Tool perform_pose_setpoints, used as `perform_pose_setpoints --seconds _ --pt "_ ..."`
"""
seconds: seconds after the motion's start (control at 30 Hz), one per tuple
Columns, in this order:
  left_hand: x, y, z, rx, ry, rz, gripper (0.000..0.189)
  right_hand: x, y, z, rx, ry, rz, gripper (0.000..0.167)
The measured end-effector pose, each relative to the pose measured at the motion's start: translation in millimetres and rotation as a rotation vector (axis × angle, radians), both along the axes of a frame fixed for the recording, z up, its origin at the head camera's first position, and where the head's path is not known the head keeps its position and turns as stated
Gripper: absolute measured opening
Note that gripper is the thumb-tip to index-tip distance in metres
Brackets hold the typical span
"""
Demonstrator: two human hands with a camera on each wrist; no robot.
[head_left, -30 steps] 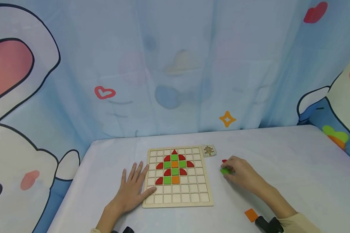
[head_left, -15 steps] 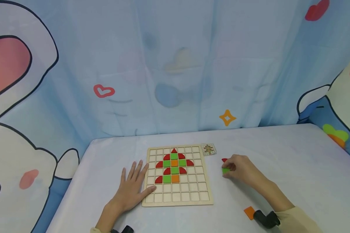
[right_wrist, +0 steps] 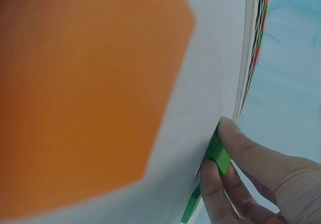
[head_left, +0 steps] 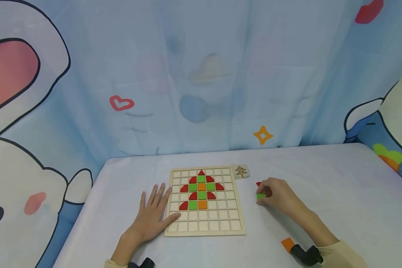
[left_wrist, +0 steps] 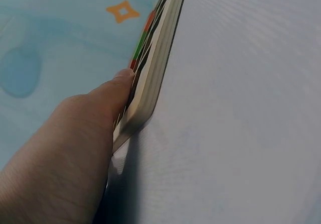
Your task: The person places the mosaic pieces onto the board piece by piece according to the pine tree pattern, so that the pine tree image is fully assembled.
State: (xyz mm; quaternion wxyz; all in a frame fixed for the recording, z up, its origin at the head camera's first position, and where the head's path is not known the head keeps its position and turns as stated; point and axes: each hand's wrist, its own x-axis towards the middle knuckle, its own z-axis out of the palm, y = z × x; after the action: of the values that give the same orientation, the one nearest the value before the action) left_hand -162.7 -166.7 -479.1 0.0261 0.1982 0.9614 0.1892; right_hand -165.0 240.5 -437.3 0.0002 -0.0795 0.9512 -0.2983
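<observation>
My left hand (head_left: 150, 217) lies flat with fingers spread at the left side of a wooden grid board (head_left: 223, 225). Its thumb (left_wrist: 113, 91) rests over the board's near-left corner area. Red quarter-round, green and orange square tiles fill cells in the board's upper and middle part, with a red triangle (head_left: 201, 172) on top. Right of the board, my right hand (head_left: 279, 195) pinches a green square tile (right_wrist: 219, 153) between thumb and fingers, close over the cloth. Below it in the right wrist view shows another green piece (right_wrist: 190, 205). A red piece (head_left: 258, 184) peeks out behind the fingers.
A small pattern card (head_left: 241, 171) lies at the board's far right corner. One orange square tile (head_left: 287, 244) is on the white cloth (head_left: 325, 178) beside the black wrist camera (head_left: 306, 256). A printed blue curtain (head_left: 207, 134) hangs behind the table.
The green tile at my right fingertips has turned from slanted to straighter, and the fingers have closed in over it slightly. My left hand stays put on the board.
</observation>
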Motion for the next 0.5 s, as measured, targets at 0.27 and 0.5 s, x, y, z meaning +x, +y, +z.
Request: perform_pose_setpoints --seconds 0.27,0.5 --pt "-1.0 0.3 -0.8 0.003 0.009 -0.006 0.089 4.2 -1 2.7 -0.037 0.027 0.017 0.028" --pt "-0.9 -0.3 -2.0 0.000 0.013 -0.003 0.089 8.5 -12 7.4 -0.056 0.076 0.057 0.024"
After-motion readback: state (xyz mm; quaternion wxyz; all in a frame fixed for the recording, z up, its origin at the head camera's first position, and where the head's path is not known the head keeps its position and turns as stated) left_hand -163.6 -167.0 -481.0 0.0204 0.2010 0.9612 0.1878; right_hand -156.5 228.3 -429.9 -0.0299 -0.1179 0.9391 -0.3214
